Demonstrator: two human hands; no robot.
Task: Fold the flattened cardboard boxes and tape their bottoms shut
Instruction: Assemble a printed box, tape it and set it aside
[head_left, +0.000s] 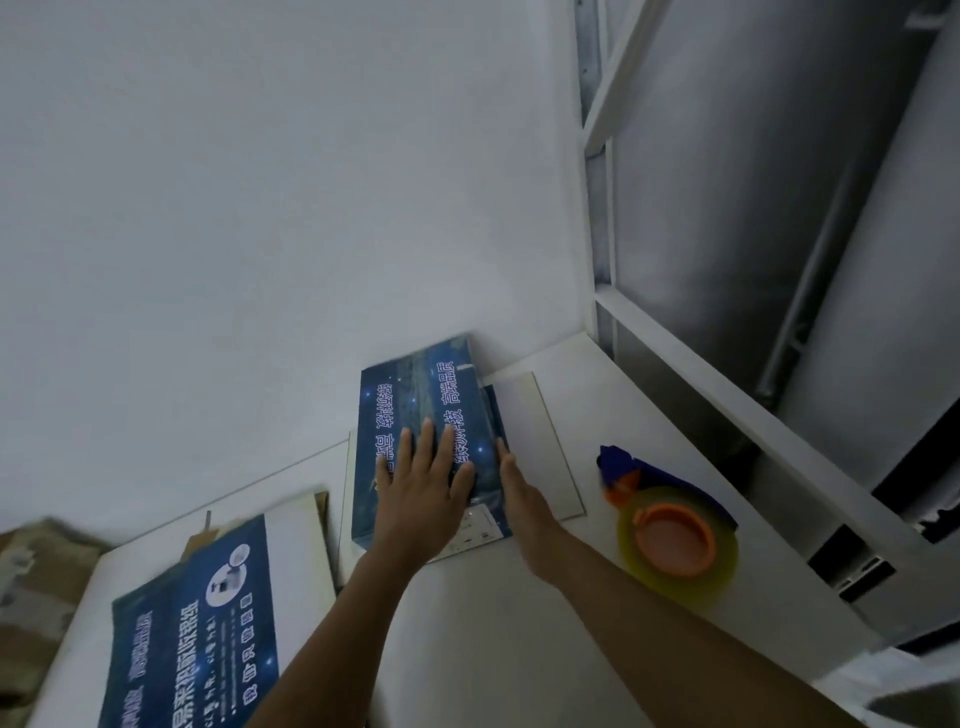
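a smooth white counter (493, 623) meets a plain wall. at its left lies a flattened box (192, 623), glossy blue print on white card. mid-counter, a second blue box (415, 395) lies on a thin white board (540, 441). to the right sits a translucent yellow tape roll (675, 540) on an orange hub. the left hand (423, 483) presses flat on the blue box, fingers spread. the right hand (514, 488) lies straight-fingered against its right edge, grasping nothing.

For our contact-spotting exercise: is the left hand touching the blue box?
Touching. The head view shows the left hand lying flat on the blue box, fingers spread.
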